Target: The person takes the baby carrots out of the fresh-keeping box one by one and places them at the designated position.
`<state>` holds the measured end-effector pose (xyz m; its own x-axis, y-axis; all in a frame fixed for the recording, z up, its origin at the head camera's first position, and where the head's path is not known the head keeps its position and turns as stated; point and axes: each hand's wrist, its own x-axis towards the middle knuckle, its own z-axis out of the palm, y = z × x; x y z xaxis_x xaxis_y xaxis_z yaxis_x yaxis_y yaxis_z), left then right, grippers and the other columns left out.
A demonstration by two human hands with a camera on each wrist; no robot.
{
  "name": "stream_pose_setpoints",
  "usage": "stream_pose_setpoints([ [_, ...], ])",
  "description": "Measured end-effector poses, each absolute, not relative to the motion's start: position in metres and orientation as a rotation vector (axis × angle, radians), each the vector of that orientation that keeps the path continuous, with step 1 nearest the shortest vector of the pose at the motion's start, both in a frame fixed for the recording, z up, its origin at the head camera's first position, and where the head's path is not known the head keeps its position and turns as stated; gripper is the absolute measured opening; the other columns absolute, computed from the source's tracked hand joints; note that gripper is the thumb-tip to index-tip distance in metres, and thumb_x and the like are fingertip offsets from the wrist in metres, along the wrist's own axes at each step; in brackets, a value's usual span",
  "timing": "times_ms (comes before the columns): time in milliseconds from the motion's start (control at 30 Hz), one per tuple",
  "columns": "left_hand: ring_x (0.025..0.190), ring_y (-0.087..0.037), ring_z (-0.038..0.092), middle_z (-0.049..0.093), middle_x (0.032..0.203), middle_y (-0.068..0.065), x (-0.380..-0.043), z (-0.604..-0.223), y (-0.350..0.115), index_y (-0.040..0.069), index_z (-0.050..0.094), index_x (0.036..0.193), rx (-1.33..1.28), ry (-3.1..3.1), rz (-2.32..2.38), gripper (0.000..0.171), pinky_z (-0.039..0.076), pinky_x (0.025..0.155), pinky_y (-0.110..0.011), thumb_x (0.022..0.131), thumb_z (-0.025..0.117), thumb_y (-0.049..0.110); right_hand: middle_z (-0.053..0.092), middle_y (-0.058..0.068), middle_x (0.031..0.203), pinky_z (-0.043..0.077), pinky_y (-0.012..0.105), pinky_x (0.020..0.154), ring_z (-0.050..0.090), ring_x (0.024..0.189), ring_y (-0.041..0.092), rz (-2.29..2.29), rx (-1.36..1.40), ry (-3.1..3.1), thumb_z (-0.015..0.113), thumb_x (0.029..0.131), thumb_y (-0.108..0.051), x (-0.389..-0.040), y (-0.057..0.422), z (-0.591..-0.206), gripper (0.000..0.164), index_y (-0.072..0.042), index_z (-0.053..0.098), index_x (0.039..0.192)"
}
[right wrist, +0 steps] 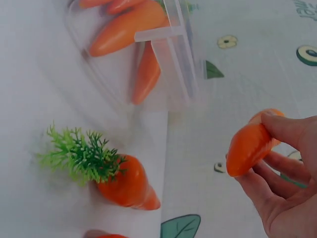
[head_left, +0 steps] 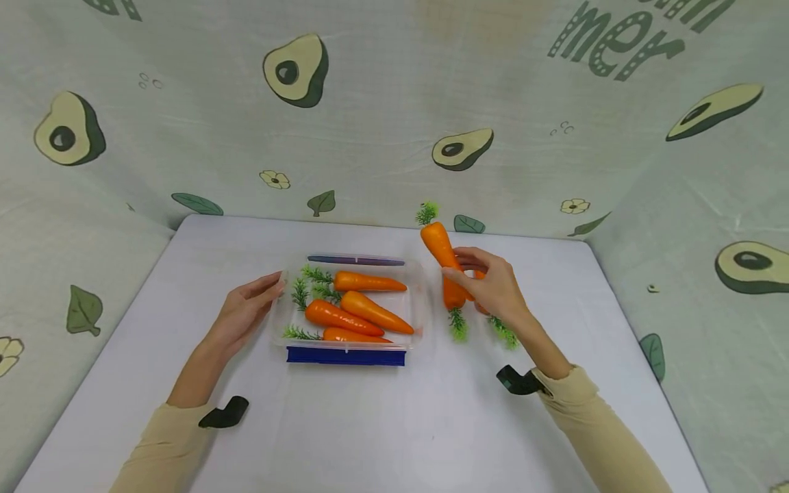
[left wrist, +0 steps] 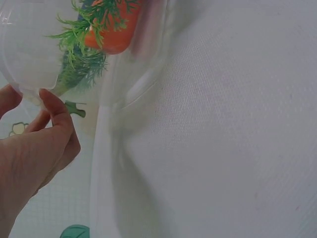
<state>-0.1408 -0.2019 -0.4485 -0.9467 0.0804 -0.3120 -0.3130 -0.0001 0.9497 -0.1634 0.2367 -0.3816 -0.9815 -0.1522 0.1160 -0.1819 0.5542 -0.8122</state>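
Note:
A clear plastic container [head_left: 416, 281] with blue side flaps holds several orange toy carrots [head_left: 370, 311] with green leafy tops. My left hand [head_left: 240, 316] pinches the container's left rim between thumb and fingers, as the left wrist view also shows on the container wall [left wrist: 32, 47]. To the right, my right hand [head_left: 493, 286] grips another carrot [head_left: 437, 241] above the table, thumb on one side and fingers on the other, leafy top pointing away. Below that hand, a loose carrot [right wrist: 124, 183] lies on the table, and one more is partly hidden by the hand.
The white table [head_left: 370, 424] stands against a pale cloth backdrop [head_left: 382, 82] printed with avocados and leaves. A blue flap [head_left: 345, 357] hangs out at the container's near side, another blue flap [head_left: 356, 260] at its far side.

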Motion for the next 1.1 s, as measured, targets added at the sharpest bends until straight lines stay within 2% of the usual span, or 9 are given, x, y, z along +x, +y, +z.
stream_pose_setpoints([
  [167, 0.123, 0.003, 0.050, 0.045, 0.155, 0.001, -0.140, -0.447, -0.202, 0.004, 0.035, 0.159, -0.247, 1.984, 2.048, 0.073, 0.027, 0.122, -0.032, 0.101, 0.068, 0.035, 0.070, 0.017, 0.126, 0.051, 0.052, 0.103, 0.065, 0.116, 0.033, 1.416, 0.199, -2.725, 0.078, 0.094, -0.031, -0.162, 0.255, -0.387, 0.050, -0.004, 0.066, 0.134],
  [433, 0.124, 0.002, 0.049, 0.035, 0.164, -0.007, -0.140, -0.447, -0.202, 0.003, 0.033, 0.160, -0.234, 1.969, 2.057, 0.074, 0.024, 0.123, -0.034, 0.102, 0.067, 0.034, 0.069, 0.019, 0.125, 0.053, 0.048, 0.102, 0.065, 0.116, 0.033, 1.369, 0.060, -2.693, 0.076, 0.096, -0.036, -0.157, 0.282, -0.398, 0.055, -0.003, 0.063, 0.137],
  [500, 0.124, 0.003, 0.049, 0.033, 0.165, -0.008, -0.140, -0.448, -0.202, 0.003, 0.033, 0.160, -0.235, 1.961, 2.064, 0.074, 0.024, 0.123, -0.034, 0.102, 0.067, 0.034, 0.069, 0.019, 0.125, 0.055, 0.041, 0.099, 0.065, 0.116, 0.032, 1.354, 0.026, -2.687, 0.075, 0.096, -0.038, -0.156, 0.288, -0.401, 0.056, -0.003, 0.063, 0.138],
  [667, 0.124, 0.005, 0.050, 0.031, 0.166, -0.010, -0.140, -0.448, -0.203, 0.003, 0.032, 0.160, -0.219, 1.949, 2.073, 0.074, 0.025, 0.121, -0.031, 0.102, 0.066, 0.033, 0.069, 0.020, 0.125, 0.051, 0.011, 0.086, 0.065, 0.113, 0.032, 1.347, -0.032, -2.647, 0.075, 0.096, -0.038, -0.154, 0.302, -0.409, 0.056, -0.002, 0.063, 0.138],
  [800, 0.124, 0.005, 0.050, 0.033, 0.165, -0.007, -0.140, -0.450, -0.204, 0.004, 0.032, 0.161, -0.220, 1.960, 2.061, 0.074, 0.027, 0.120, -0.030, 0.102, 0.066, 0.035, 0.069, 0.021, 0.125, 0.048, 0.005, 0.081, 0.065, 0.112, 0.031, 1.349, -0.088, -2.625, 0.075, 0.096, -0.036, -0.153, 0.313, -0.417, 0.056, -0.002, 0.063, 0.138],
  [867, 0.125, 0.003, 0.050, 0.036, 0.164, -0.004, -0.139, -0.449, -0.204, 0.004, 0.033, 0.160, -0.230, 1.965, 2.056, 0.074, 0.028, 0.120, -0.030, 0.102, 0.066, 0.035, 0.069, 0.021, 0.125, 0.049, 0.005, 0.079, 0.065, 0.110, 0.027, 1.333, -0.134, -2.629, 0.074, 0.096, -0.037, -0.152, 0.319, -0.420, 0.056, -0.002, 0.063, 0.138],
  [1033, 0.130, -0.001, 0.048, 0.038, 0.162, -0.002, -0.140, -0.448, -0.203, 0.005, 0.033, 0.160, -0.252, 1.954, 2.056, 0.074, 0.027, 0.120, -0.030, 0.102, 0.067, 0.035, 0.068, 0.020, 0.128, 0.049, 0.004, 0.077, 0.060, 0.099, 0.002, 1.317, -0.270, -2.628, 0.074, 0.096, -0.041, -0.148, 0.336, -0.429, 0.060, -0.002, 0.062, 0.140],
  [1100, 0.132, -0.003, 0.046, 0.035, 0.164, -0.005, -0.141, -0.448, -0.202, 0.005, 0.033, 0.161, -0.248, 1.953, 2.054, 0.074, 0.026, 0.121, -0.031, 0.102, 0.067, 0.035, 0.067, 0.019, 0.130, 0.049, 0.004, 0.077, 0.059, 0.099, -0.001, 1.310, -0.314, -2.625, 0.073, 0.096, -0.043, -0.147, 0.343, -0.432, 0.061, -0.003, 0.061, 0.140],
])
